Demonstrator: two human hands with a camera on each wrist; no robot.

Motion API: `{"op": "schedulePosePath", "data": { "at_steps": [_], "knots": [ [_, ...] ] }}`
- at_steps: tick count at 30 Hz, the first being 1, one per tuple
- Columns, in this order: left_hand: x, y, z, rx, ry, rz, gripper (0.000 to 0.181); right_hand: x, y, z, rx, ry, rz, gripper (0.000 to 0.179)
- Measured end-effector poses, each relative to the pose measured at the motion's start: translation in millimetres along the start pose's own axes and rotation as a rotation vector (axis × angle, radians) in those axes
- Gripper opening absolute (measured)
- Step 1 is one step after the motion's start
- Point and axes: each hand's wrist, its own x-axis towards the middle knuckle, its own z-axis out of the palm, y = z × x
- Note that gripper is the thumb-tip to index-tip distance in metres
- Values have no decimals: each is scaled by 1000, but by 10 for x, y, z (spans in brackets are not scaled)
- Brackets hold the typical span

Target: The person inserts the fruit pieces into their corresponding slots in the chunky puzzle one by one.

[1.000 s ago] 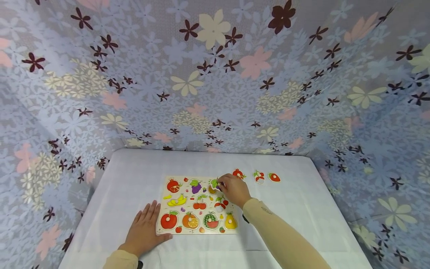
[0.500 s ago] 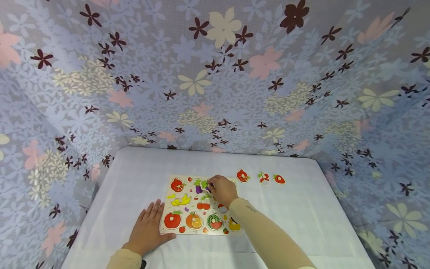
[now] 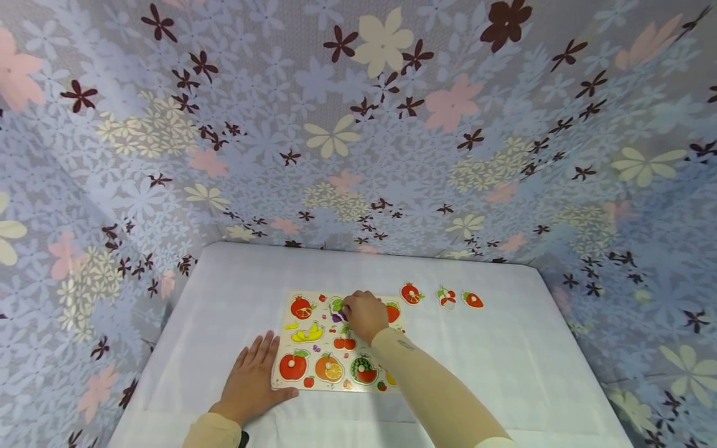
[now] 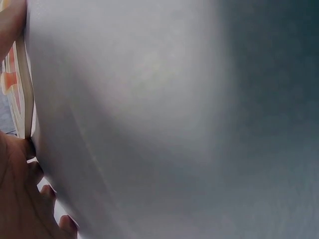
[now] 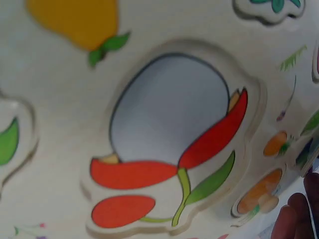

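On the upper row of the puzzle board (image 3: 287, 346), the right hand (image 3: 365, 316) pinches the grape piece (image 3: 337, 315), just brought leftward to what looks like its matching spot; seating cannot be told. The left hand (image 3: 251, 381) lies flat alongside.

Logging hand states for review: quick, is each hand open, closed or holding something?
Left hand: open, fingers straight, beside the cream rectangular fruit-puzzle board.
Right hand: closed, pinching the purple-and-green grape puzzle piece.
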Motion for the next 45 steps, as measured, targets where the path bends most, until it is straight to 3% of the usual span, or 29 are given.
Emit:
{"op": "schedulePosePath", "data": {
  "at_steps": [15, 34, 45],
  "knots": [
    [-4, -3, 3, 8, 18, 13, 119, 91, -91, 79, -92, 6, -6, 7],
    [0, -18, 3, 15, 23, 18, 118, 127, -95, 165, -81, 20, 2, 7],
    [7, -49, 54, 12, 34, 17, 120, 105, -75, 185, -112, 89, -68, 8]
  ]
}}
